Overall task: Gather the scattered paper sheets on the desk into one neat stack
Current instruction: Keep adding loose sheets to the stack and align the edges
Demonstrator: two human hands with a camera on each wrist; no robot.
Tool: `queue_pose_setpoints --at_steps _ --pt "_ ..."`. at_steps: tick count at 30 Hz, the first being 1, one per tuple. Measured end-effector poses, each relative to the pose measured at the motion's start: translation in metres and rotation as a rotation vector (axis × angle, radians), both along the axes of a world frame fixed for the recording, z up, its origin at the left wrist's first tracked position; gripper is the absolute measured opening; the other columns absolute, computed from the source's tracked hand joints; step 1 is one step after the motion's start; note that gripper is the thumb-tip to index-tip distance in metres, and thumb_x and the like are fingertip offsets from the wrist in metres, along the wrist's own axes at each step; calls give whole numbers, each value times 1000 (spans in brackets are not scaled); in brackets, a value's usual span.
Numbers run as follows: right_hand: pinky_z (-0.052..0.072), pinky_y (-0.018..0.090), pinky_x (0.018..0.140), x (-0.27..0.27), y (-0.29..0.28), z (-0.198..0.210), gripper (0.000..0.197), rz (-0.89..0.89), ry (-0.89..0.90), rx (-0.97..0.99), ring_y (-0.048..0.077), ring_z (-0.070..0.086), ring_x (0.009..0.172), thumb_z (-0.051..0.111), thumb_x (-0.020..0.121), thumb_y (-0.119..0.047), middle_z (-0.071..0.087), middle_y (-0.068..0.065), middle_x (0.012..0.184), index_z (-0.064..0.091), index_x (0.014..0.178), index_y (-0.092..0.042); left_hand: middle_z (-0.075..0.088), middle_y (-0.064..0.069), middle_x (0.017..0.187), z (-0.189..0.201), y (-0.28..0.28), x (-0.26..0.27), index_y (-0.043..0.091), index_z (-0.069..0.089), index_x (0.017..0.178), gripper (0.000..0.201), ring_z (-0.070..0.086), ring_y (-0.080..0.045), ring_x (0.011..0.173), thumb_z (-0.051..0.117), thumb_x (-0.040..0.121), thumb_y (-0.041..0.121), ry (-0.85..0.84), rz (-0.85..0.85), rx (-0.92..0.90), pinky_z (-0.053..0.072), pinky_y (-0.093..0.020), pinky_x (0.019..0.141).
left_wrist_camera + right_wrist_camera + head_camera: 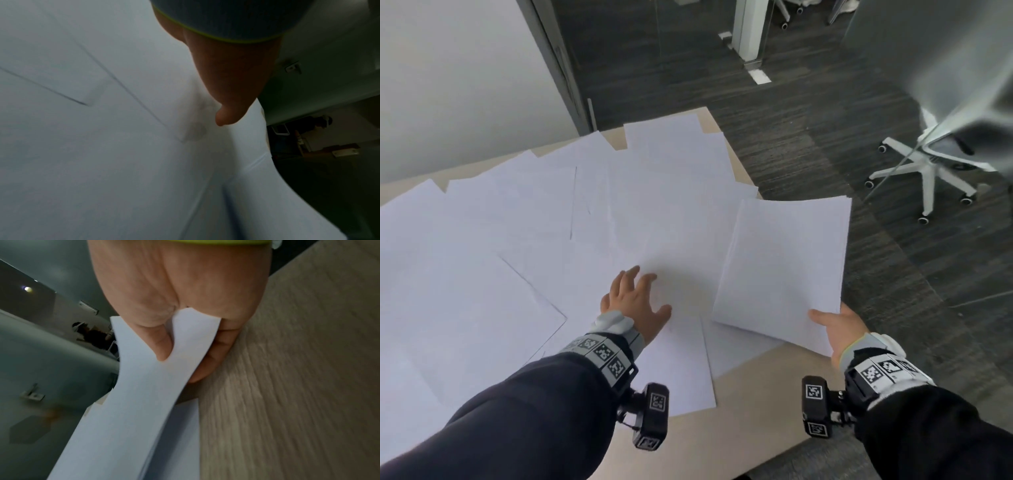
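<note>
Many white paper sheets point(524, 233) lie scattered and overlapping across the light wooden desk point(743, 442). My right hand point(837, 327) pinches the near corner of a gathered stack of sheets point(784, 263), thumb on top and fingers beneath, held above the desk's right edge. In the right wrist view the stack point(131, 402) sits between the thumb and fingers of my right hand point(176, 344). My left hand point(635, 301) hovers with fingers spread over the sheets at the centre; the left wrist view shows the left hand point(230, 91) just above the paper point(102, 146).
The desk's right edge point(736, 150) drops to dark carpet point(825, 120). A white office chair base point(924, 174) stands to the right. A grey wall point(465, 78) runs behind the desk on the left.
</note>
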State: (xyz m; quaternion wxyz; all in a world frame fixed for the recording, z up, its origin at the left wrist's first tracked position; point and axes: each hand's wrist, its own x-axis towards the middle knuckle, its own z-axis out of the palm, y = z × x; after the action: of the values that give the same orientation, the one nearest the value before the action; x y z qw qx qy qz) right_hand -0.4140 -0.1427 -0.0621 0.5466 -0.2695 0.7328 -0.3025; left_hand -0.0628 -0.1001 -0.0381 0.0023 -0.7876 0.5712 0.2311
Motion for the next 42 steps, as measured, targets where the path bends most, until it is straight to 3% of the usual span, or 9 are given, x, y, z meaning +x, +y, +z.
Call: queue_pose_setpoints --at_steps 8,12,17,24,29,33,35,37,42 --pt "51 52 95 0 -1 -3 31 -41 -14 -17 32 65 97 66 87 0 70 9 102 63 115 -13 -21 4 167 -8 -76 -38 33 -7 159 116 -17 -25 155 51 74 87 -16 -67 189 6 -52 124" --pt "52 32 72 0 -4 0 32 -67 -43 -33 17 63 82 63 89 4 67 1 93 62 116 -14 -28 3 165 -21 -88 -49 42 -14 156 125 -23 -27 153 52 64 94 -49 -185 210 1 -53 124" --pt "52 22 53 -2 -4 3 34 -114 -102 -25 14 62 77 60 90 7 65 8 100 60 119 -11 -27 5 165 -28 -87 -48 45 -15 154 114 -24 -26 153 48 71 91 -51 -218 194 0 -53 124" --pt "51 30 63 -2 -3 6 38 -163 -174 -4 20 64 81 60 89 8 66 16 112 60 125 -4 -12 11 168 -25 -88 -41 47 4 156 96 -9 -22 155 51 79 82 -37 -198 125 11 -51 121" --pt "52 37 73 -5 3 9 37 -249 -280 -24 27 65 90 59 90 6 67 14 110 60 124 -8 24 10 163 -17 -98 -22 39 35 150 74 24 -24 148 56 86 69 -41 -197 18 32 -49 115" --pt "54 41 77 -8 9 9 33 -280 -282 -51 27 65 93 62 90 1 70 6 106 64 117 -18 58 1 138 -4 -109 -12 23 56 137 58 52 -25 123 61 90 57 105 -125 -61 42 -36 95" --pt "54 47 84 -6 9 8 34 -272 -280 -63 29 65 98 62 90 0 70 6 109 64 117 -21 60 1 135 4 -110 -15 20 58 136 61 56 -24 121 62 89 59 175 -53 -82 40 -31 92" --pt "53 52 88 0 8 7 33 -254 -291 -62 31 64 103 62 90 0 70 7 112 65 114 -23 55 1 145 11 -105 -26 22 53 142 72 52 -22 130 62 86 66 201 -46 -84 39 -32 102" --pt "55 46 61 22 4 10 31 -185 -286 -13 34 64 95 64 91 -10 69 11 114 63 117 -26 43 14 156 12 -75 -69 36 43 149 92 36 -13 146 51 74 89 263 -252 -49 28 -34 119"
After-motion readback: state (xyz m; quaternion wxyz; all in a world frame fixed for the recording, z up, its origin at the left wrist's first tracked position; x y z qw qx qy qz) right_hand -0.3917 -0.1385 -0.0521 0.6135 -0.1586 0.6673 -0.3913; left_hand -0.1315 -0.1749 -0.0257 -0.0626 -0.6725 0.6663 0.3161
